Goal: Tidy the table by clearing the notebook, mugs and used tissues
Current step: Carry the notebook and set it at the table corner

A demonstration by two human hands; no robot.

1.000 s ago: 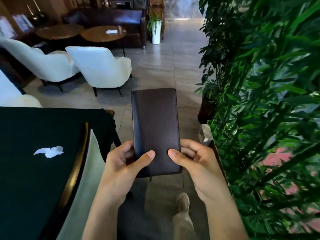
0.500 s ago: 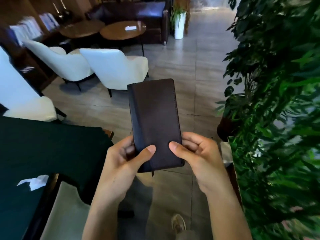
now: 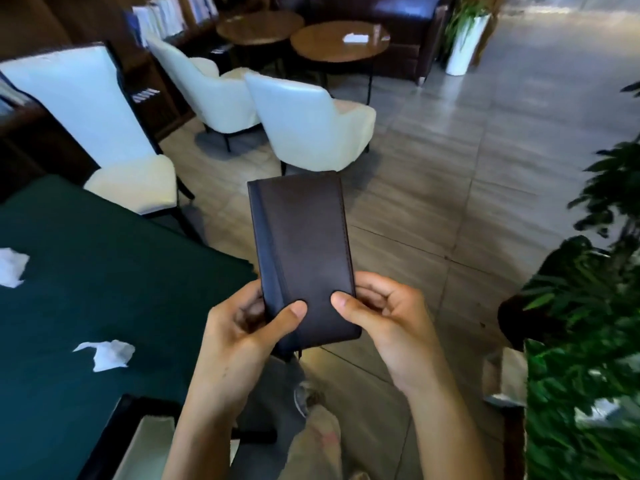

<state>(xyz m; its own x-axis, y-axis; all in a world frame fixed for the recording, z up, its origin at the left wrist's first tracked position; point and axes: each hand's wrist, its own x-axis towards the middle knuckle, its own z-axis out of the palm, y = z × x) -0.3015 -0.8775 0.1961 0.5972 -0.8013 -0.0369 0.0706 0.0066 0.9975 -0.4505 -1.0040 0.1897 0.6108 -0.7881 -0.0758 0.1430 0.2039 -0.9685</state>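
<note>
The left hand (image 3: 242, 327) and right hand (image 3: 388, 323) are each pinching the closed notebook (image 3: 301, 258) by its lower end, thumbs on the cover, holding it clear of the bench (image 3: 104, 271), probably for carrying off. Two tissues (image 3: 105, 355) are lying there.

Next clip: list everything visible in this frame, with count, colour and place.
notebook: one, dark brown, closed, held up in both hands over the floor
tissues: two, white, crumpled, on the table
table: one, dark green top, left
chairs: three, white, beyond the table
round tables: two, brown wood, far back
sofa: one, dark, far back
planter: one, white, far back
plants: green, right edge
left hand: gripping the notebook's lower left
right hand: gripping its lower right
</note>
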